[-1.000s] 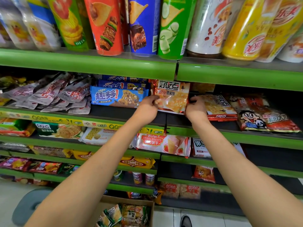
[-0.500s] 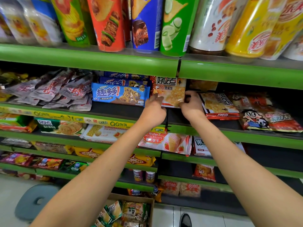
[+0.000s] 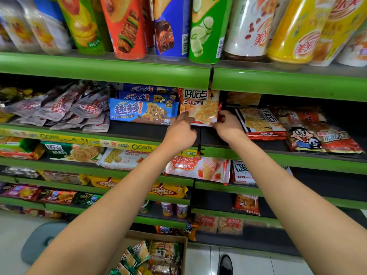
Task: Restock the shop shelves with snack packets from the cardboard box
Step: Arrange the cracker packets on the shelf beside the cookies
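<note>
Partly hidden: cardboard box (image 3: pixel 179 240) behind forearms.

Two bare forearms reach in from the bottom corners of the head view, and no sleeve, cuff or glove covers either one as far as the frame's edges show. The left hand (image 3: pixel 181 133) and the right hand (image 3: pixel 228 129) are likewise uncovered, with no ring, watch or wristband visible on the sides turned to the camera (the palms and most fingertips face away, so those parts cannot be judged). Low down, near the bottom edge, the rounded toe of one glossy black shoe (image 3: pixel 225 263) shows on the pale floor tiles.
</note>
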Demonstrator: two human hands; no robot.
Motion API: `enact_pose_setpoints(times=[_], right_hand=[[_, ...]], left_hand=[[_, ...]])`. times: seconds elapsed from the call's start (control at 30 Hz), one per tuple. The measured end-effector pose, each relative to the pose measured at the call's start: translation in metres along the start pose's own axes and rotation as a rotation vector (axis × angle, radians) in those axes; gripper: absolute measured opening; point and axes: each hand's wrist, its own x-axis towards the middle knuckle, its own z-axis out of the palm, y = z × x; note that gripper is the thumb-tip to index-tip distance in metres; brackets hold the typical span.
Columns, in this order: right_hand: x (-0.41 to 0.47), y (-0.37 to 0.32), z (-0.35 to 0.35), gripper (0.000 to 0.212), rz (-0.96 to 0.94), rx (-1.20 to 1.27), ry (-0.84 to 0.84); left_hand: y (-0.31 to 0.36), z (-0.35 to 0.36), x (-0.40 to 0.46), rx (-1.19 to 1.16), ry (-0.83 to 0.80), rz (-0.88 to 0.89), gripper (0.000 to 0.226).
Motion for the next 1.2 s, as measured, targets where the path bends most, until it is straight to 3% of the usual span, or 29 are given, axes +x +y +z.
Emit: enact_pose_setpoints(times=[0.4, 0.6, 0.7, 1.03, 1.13, 1.2], right_hand=[[-0.023, -0.007, -0.016, 0.051, -0.012, -0.01, -0.071], [-0.067, 0.011, -0.064, 0.028, -0.162, -0.168, 0.076], [-0.077, 0.024, -0.085, 0.026, -0.103, -0.177, 0.126], [-0.074, 0.055, -0.115, 0.051, 0.096, -0.225, 0.123], [-0.066, 0.053, -0.121, 0.055, 0.187, -0.127, 0.092], [-0.062, 0.05, -0.125, 0.044, 0.234, -0.003, 0.07]], left_hand=[[0.002, -0.011, 0.006, -0.149, 0.003, 0.01, 0.039], [0.033, 0.002, 0.012, -0.232, -0.027, 0.1, 0.03], [0.062, 0.015, 0.023, -0.165, -0.057, 0.166, 0.029], [0.149, 0.063, 0.092, 0.22, -0.266, 0.248, 0.045], [0.158, 0.076, 0.103, 0.312, -0.296, 0.183, 0.059], [0.162, 0.081, 0.105, 0.356, -0.298, 0.162, 0.06]])
